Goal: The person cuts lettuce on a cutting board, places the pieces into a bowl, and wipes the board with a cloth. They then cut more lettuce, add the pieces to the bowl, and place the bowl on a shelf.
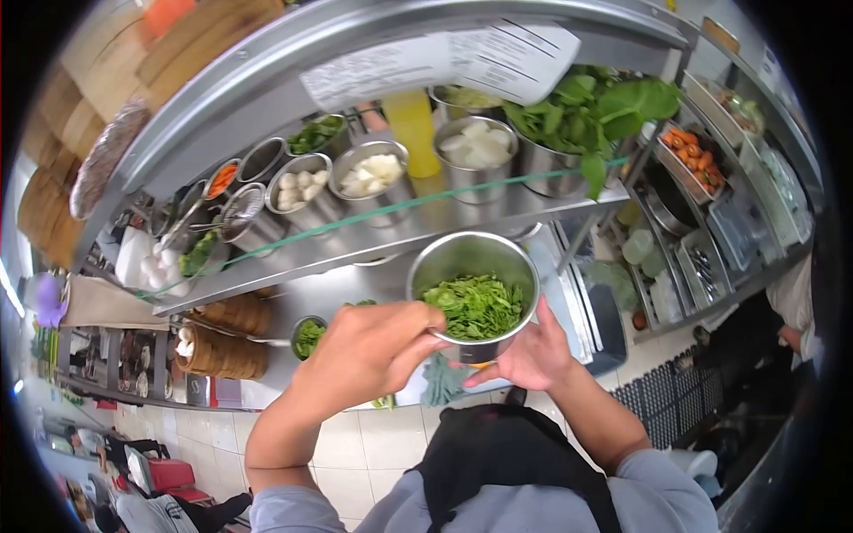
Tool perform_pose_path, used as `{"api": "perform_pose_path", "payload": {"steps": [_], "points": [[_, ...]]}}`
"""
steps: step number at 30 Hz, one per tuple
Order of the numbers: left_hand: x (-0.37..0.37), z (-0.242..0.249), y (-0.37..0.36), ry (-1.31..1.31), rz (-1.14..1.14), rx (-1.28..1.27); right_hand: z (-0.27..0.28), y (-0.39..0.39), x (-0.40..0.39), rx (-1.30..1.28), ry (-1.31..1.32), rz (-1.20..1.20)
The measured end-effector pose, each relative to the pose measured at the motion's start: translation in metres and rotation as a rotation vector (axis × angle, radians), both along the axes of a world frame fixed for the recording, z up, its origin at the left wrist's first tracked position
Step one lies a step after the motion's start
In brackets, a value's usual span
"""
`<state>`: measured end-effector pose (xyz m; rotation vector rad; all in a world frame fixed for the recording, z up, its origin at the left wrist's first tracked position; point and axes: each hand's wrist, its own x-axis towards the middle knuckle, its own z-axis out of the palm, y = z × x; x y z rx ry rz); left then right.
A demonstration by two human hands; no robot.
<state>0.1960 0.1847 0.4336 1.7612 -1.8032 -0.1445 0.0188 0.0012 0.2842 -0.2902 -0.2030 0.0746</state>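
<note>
A round stainless steel container (471, 253) is tilted toward me, with chopped green leaves (478, 306) inside. My left hand (378, 351) is closed on its near left rim, the fingers curled and the thumb pressed against the edge. From the right, my right hand (533, 351) cups the container's side and underside, thumb up along the wall and fingers stretched beneath. Left of my left hand, a smaller metal container (308, 338) of green leaves stands on the steel counter. A grey-green cloth (442, 382) shows below the container at the counter's edge.
Above the counter, a shelf (400, 218) holds several steel containers, including peeled white vegetables (477, 142) and leafy greens (577, 111). Bamboo steamers (235, 355) stand at left. A rack (702, 231) with trays is at right. Other people (169, 511) are at lower left.
</note>
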Motion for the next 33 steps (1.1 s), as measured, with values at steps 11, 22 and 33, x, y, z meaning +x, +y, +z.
{"api": "perform_pose_path", "payload": {"steps": [11,22,33], "points": [[0.128,0.044,0.009,-0.195,0.513,-0.319,-0.029,-0.027,-0.04,-0.389,0.261,-0.269],[0.27,0.023,-0.122,-1.054,0.42,-0.512,-0.043,-0.01,-0.063,-0.461,0.407,-0.452],[0.276,0.033,-0.17,0.032,0.397,0.102,-0.063,0.008,-0.103,-0.414,0.663,-0.677]]}}
